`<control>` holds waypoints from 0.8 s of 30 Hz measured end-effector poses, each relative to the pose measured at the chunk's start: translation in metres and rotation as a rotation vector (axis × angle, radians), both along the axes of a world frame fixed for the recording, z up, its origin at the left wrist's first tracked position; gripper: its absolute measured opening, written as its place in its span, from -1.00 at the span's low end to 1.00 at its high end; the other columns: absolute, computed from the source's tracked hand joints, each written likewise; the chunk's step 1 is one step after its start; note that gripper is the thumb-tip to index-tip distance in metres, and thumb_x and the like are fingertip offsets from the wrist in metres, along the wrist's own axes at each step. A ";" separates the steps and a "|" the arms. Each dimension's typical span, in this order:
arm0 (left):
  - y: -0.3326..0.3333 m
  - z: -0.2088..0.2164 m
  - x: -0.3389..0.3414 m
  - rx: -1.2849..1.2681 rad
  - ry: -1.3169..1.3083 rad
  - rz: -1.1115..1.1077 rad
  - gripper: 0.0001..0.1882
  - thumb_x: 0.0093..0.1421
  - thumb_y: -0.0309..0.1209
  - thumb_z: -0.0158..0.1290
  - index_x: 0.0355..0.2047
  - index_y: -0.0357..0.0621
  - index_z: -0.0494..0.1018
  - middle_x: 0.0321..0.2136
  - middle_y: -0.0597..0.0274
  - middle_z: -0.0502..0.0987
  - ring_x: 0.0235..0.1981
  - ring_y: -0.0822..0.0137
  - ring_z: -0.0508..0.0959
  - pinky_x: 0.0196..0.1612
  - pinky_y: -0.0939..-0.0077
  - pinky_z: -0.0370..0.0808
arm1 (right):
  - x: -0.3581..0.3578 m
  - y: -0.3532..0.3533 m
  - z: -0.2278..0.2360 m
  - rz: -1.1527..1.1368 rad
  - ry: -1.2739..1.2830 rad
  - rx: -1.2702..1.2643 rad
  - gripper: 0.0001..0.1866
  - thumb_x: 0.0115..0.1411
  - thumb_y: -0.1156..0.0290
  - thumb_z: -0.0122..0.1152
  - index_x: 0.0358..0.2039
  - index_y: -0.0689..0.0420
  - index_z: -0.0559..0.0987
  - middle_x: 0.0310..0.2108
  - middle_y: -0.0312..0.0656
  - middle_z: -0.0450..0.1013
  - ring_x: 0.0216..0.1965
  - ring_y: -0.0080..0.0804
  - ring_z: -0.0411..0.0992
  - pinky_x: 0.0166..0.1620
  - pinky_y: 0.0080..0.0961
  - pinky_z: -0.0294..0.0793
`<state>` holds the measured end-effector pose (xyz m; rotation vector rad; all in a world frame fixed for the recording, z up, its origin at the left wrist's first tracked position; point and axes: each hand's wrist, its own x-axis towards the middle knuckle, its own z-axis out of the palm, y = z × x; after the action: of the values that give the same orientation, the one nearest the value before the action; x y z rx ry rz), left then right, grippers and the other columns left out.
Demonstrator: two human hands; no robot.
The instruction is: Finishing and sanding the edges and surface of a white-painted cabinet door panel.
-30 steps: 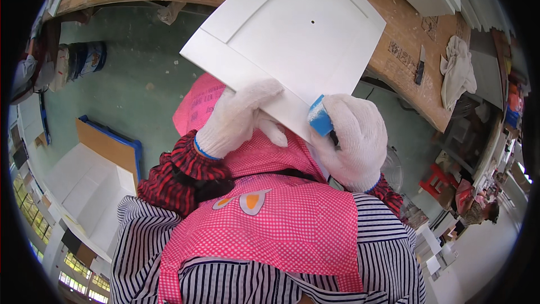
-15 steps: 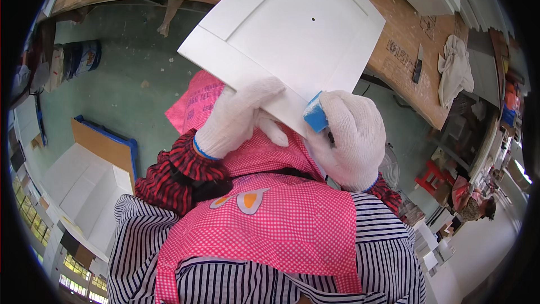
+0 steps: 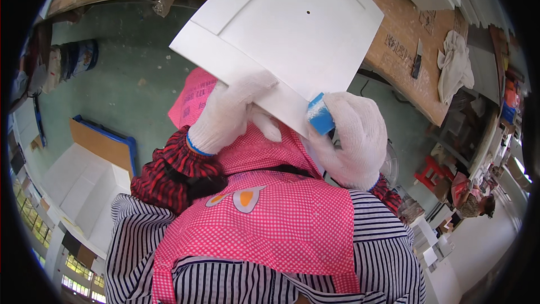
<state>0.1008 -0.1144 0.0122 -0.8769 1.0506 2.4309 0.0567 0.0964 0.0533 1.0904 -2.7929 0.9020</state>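
A white panel [image 3: 292, 39] with a recessed middle and one small dark hole slants in front of me, its near edge close to my apron. My left hand [image 3: 233, 107], in a white knit glove, grips that near edge with the thumb on top and fingers beneath. In my gloved right hand [image 3: 357, 138] is a blue sanding block [image 3: 320, 115] dusted with white. The block meets the panel's near right corner. Part of the right fingers is hidden behind the block and the glove.
Beyond the panel runs a cardboard-covered bench [image 3: 394, 50] bearing a dark-handled scraper [image 3: 417, 59] and a crumpled white cloth [image 3: 455, 67]. White panels stand on it at the upper right. Buckets [image 3: 76, 59] and a cardboard-sided box [image 3: 101, 146] are at left, a red stool [image 3: 433, 170] at right.
The panel's left corner has shifted slightly left and down, my left hand moving with it. The sanding block has turned a little and moved slightly right along with my right hand.
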 end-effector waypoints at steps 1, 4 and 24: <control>0.002 0.003 0.000 0.001 0.008 0.009 -0.43 0.30 -0.35 0.08 0.17 -0.58 0.25 -0.17 -0.22 0.59 -0.52 0.03 0.69 -0.65 0.39 0.68 | -0.002 -0.006 -0.002 0.010 0.005 -0.016 -0.54 -0.07 0.36 0.50 -0.11 0.14 0.61 -0.19 -0.14 0.56 -0.21 -0.10 0.54 -0.15 -0.23 0.53; -0.001 -0.001 0.003 0.000 0.006 0.002 -0.43 0.30 -0.35 0.08 0.15 -0.59 0.25 -0.19 -0.22 0.60 -0.52 0.03 0.69 -0.65 0.39 0.68 | -0.004 -0.005 -0.005 0.028 0.015 -0.015 -0.51 -0.08 0.37 0.51 -0.09 0.13 0.60 -0.19 -0.15 0.56 -0.21 -0.12 0.53 -0.16 -0.25 0.52; -0.008 -0.007 0.007 -0.018 -0.033 -0.022 -0.49 0.33 -0.33 0.09 0.08 -0.60 0.33 -0.25 -0.21 0.64 -0.57 0.06 0.69 -0.60 0.43 0.67 | 0.000 0.025 -0.008 0.038 -0.089 0.000 -0.53 -0.06 0.41 0.52 -0.09 0.14 0.60 -0.14 -0.11 0.57 -0.18 -0.07 0.54 -0.12 -0.21 0.53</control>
<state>0.1075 -0.1226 0.0051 -0.9041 1.0666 2.3840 0.0570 0.1217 0.0458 1.1343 -2.8518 0.9774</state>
